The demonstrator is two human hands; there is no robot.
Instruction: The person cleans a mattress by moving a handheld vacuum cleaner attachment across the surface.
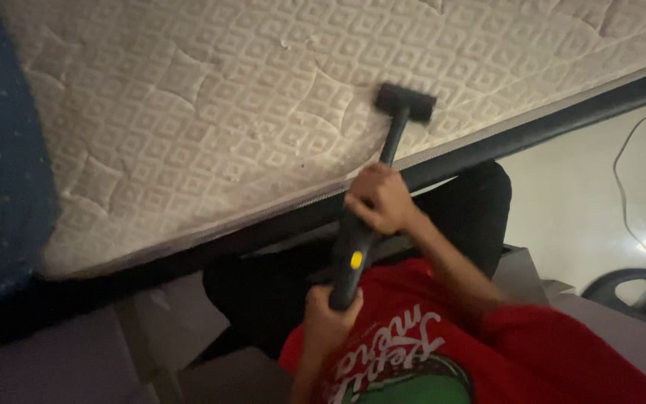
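- Blue cloth (1, 142) lies bunched at the far left, off the mattress (188, 112), so the quilted top is bare.
- Mattress: whitish, diamond-quilted, with greyish smudges near the edge; it sits on a dark frame (547, 123) that runs diagonally.
- Left hand (327, 314) is closed round the wand's rear end, close to the red shirt (502, 352); judged to be steadying and steering from the back.
- Wand (357, 251): black and slim with a yellow dot on the grip part. It slopes up from the person's chest over the mattress edge, low enough for the head to lie flat.
- Right hand (383, 198) wraps tight round the wand further forward, just over the frame; likely the pushing hand, with the arm stretched out.
- Head (405, 101): a black, flat crossbar on the wand tip, touching the mattress top near its edge.
- Thin cable (622, 172) loops on the pale floor (562, 209) to the right, well apart from the hands.
- Dark round thing (637, 295) at far right; can't tell what it is.
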